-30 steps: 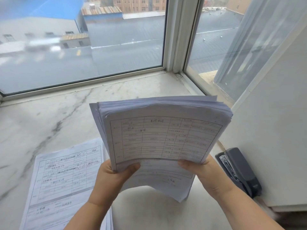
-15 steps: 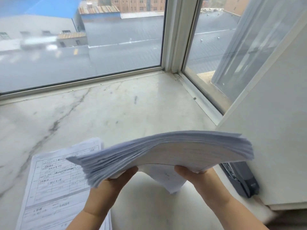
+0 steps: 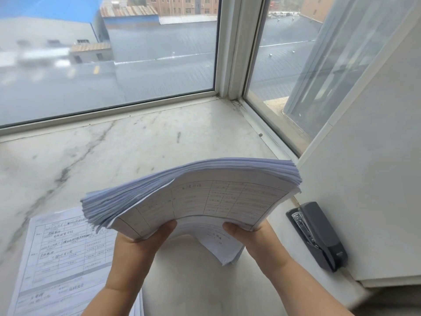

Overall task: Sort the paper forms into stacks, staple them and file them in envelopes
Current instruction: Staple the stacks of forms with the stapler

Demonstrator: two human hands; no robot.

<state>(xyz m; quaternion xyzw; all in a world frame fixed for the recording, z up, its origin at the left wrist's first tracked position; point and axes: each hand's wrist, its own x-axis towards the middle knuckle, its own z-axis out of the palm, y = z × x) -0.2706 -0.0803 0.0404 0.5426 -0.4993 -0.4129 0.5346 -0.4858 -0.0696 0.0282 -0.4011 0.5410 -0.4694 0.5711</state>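
A thick stack of printed forms (image 3: 205,192) is held above the marble sill, bowed and tilted so its gridded underside faces me. My left hand (image 3: 141,242) grips its near left edge, thumb on the facing sheet. My right hand (image 3: 255,236) grips the near right edge the same way. One loose sheet (image 3: 218,245) hangs down between my hands. A second pile of filled-in forms (image 3: 66,258) lies flat on the sill at the lower left. A dark grey stapler (image 3: 319,233) lies on the sill at the right, against the white wall.
The marble sill (image 3: 136,142) runs back to the window frame (image 3: 230,49). A white wall panel (image 3: 376,179) closes off the right side. No envelopes are in view.
The stack went from upright with its grid facing me to nearly flat, and has now tipped partly back up. Both hands kept their grip throughout.
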